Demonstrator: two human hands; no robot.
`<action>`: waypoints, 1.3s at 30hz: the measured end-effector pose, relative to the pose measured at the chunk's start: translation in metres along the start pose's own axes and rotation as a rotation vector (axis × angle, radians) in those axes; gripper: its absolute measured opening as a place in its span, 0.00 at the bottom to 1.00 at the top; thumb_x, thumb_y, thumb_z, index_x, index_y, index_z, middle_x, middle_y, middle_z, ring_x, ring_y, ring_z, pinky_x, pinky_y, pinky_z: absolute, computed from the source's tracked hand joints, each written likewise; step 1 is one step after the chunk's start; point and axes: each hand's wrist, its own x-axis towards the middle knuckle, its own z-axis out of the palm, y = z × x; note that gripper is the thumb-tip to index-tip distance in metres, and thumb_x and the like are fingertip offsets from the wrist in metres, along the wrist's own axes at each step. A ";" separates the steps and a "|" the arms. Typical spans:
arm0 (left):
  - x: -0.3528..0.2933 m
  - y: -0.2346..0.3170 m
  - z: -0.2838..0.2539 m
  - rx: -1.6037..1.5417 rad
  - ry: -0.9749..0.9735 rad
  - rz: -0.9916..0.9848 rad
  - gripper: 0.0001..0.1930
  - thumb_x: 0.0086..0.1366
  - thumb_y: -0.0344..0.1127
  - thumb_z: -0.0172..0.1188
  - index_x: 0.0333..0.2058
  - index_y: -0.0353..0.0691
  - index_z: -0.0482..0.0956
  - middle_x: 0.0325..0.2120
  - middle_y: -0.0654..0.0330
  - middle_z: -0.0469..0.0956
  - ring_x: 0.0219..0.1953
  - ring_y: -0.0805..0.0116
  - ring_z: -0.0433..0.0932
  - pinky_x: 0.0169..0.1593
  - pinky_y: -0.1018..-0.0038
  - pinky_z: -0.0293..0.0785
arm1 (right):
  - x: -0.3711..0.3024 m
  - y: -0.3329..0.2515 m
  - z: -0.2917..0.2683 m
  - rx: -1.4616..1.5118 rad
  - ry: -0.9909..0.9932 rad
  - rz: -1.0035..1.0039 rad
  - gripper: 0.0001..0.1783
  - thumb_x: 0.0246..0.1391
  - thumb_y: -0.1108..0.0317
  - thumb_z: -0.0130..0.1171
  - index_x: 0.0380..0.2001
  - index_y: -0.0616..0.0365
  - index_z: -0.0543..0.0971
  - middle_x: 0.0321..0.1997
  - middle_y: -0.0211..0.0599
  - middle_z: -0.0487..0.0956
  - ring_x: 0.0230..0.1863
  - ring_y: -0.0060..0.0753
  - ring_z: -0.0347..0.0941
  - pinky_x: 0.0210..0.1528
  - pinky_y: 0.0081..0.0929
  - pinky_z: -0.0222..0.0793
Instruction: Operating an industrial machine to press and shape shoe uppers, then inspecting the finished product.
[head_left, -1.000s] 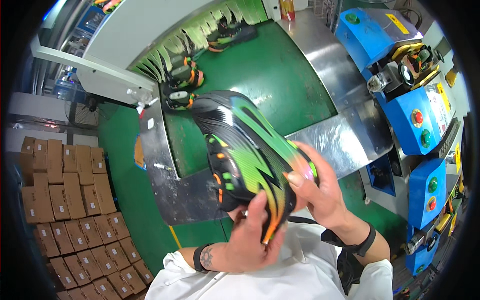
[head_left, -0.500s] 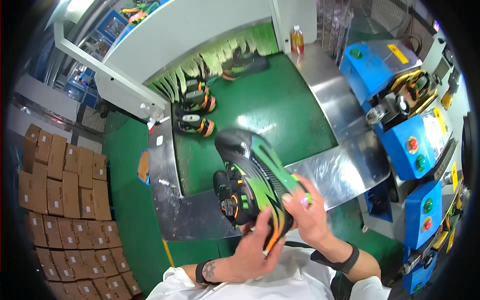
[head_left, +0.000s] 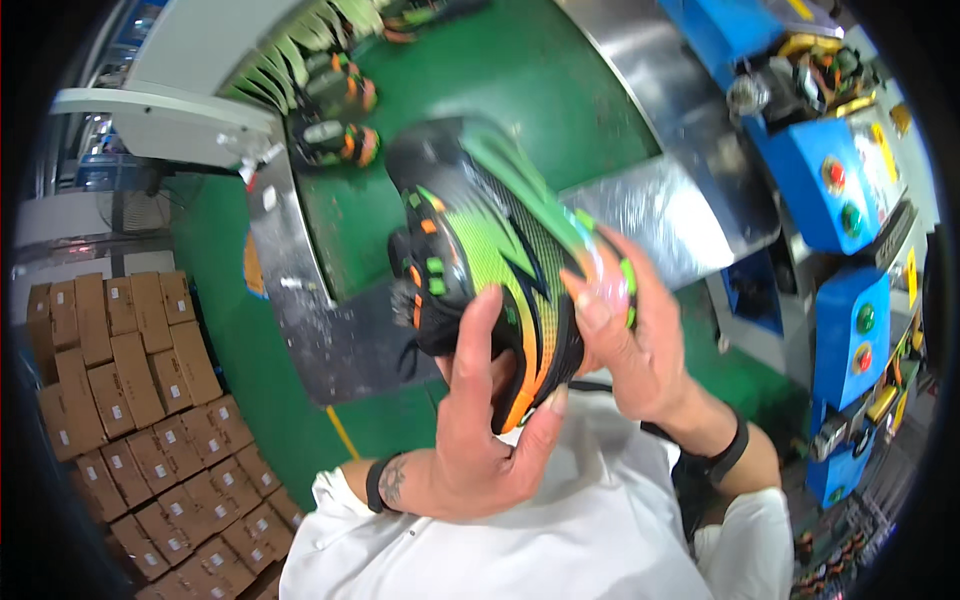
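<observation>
A black sports shoe (head_left: 480, 235) with green and orange markings is held up close in front of me, its sole side facing the camera. My left hand (head_left: 490, 425) grips its near end from below, thumb up along the side. My right hand (head_left: 630, 340) clasps the right edge of the sole. Both wrists carry dark bands. Behind the shoe runs a green conveyor belt (head_left: 560, 90) framed in bare metal.
Two similar shoes (head_left: 335, 140) lie on the belt by a white tunnel hung with green strip curtains (head_left: 290, 50). Blue machines (head_left: 840, 170) with red and green buttons stand at the right. Several stacked cardboard boxes (head_left: 130, 400) sit on the green floor at the left.
The shoe has come closer to the camera and tilted, and both hands have shifted their hold on it. The view has swung, so the belt and machines sit differently.
</observation>
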 end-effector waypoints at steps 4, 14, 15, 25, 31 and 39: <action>0.002 -0.003 0.003 0.005 0.013 -0.072 0.40 0.62 0.20 0.51 0.67 0.28 0.35 0.49 0.46 0.71 0.47 0.66 0.73 0.50 0.74 0.69 | 0.003 0.037 0.007 0.022 0.057 -0.052 0.31 0.62 0.56 0.52 0.58 0.71 0.61 0.44 0.47 0.79 0.43 0.26 0.75 0.46 0.25 0.71; -0.011 0.020 -0.005 0.255 -0.031 0.121 0.41 0.57 0.22 0.55 0.62 0.19 0.39 0.43 0.40 0.74 0.43 0.55 0.77 0.55 0.64 0.62 | -0.018 0.010 0.002 0.495 -0.105 0.127 0.34 0.68 0.53 0.42 0.66 0.69 0.54 0.65 0.46 0.64 0.65 0.33 0.61 0.66 0.29 0.53; -0.011 0.021 -0.004 0.272 0.011 0.132 0.40 0.55 0.27 0.61 0.60 0.16 0.48 0.35 0.48 0.80 0.39 0.53 0.77 0.60 0.56 0.52 | -0.019 0.005 0.001 0.486 -0.110 0.156 0.35 0.68 0.53 0.41 0.66 0.69 0.53 0.66 0.47 0.63 0.66 0.33 0.59 0.67 0.30 0.52; -0.003 0.032 -0.010 0.238 -0.108 0.110 0.44 0.56 0.18 0.53 0.63 0.18 0.31 0.46 0.31 0.71 0.51 0.52 0.74 0.55 0.68 0.67 | -0.026 -0.001 0.000 0.466 -0.027 0.192 0.33 0.68 0.56 0.41 0.67 0.69 0.52 0.64 0.45 0.66 0.63 0.32 0.63 0.64 0.28 0.59; 0.021 -0.047 0.012 0.301 -0.072 -0.064 0.39 0.57 0.30 0.61 0.64 0.30 0.51 0.46 0.46 0.76 0.44 0.47 0.73 0.49 0.61 0.61 | 0.003 0.076 -0.038 0.021 -0.038 0.484 0.31 0.62 0.62 0.51 0.62 0.72 0.62 0.57 0.50 0.73 0.56 0.36 0.71 0.53 0.30 0.71; -0.045 -0.211 0.091 0.479 -0.443 -0.200 0.33 0.57 0.28 0.58 0.61 0.37 0.58 0.35 0.48 0.78 0.40 0.48 0.76 0.46 0.57 0.66 | -0.019 0.139 -0.035 -0.961 -0.381 0.065 0.42 0.42 0.68 0.69 0.62 0.56 0.63 0.65 0.64 0.60 0.62 0.64 0.64 0.62 0.44 0.64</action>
